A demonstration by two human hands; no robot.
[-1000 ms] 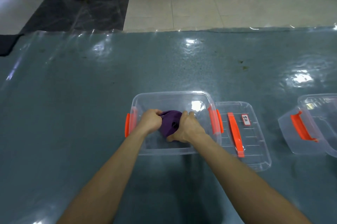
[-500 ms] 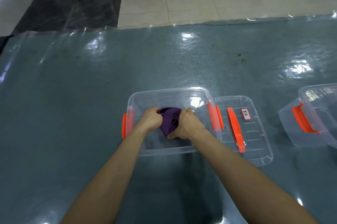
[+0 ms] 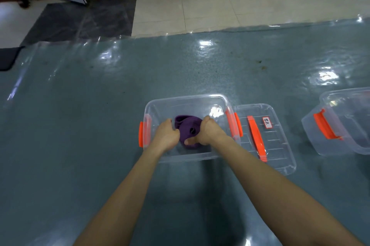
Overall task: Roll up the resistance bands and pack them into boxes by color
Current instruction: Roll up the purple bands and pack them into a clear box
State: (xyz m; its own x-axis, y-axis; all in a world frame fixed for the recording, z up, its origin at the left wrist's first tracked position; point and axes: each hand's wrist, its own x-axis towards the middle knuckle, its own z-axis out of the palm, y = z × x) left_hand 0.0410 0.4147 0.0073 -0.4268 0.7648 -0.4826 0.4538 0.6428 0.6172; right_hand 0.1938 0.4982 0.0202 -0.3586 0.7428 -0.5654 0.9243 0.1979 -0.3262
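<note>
A rolled purple resistance band (image 3: 187, 130) lies inside a clear plastic box (image 3: 186, 100) with orange side latches, on the grey-blue table. Both my hands reach into the box. My left hand (image 3: 167, 135) grips the roll from its left side. My right hand (image 3: 207, 131) curls round its right side, thumb pressed against the front of the roll. The fingers of both hands are hidden behind the band.
The box's clear lid (image 3: 266, 139), with an orange handle and a small red-edged label, lies flat just right of it. A second clear box (image 3: 340, 125) with an orange latch stands at the right edge. Shiny plastic sheeting (image 3: 100, 85) covers the table.
My hands stay on the purple roll inside the box. The roll has sunk a little lower, and the camera has shifted slightly.
</note>
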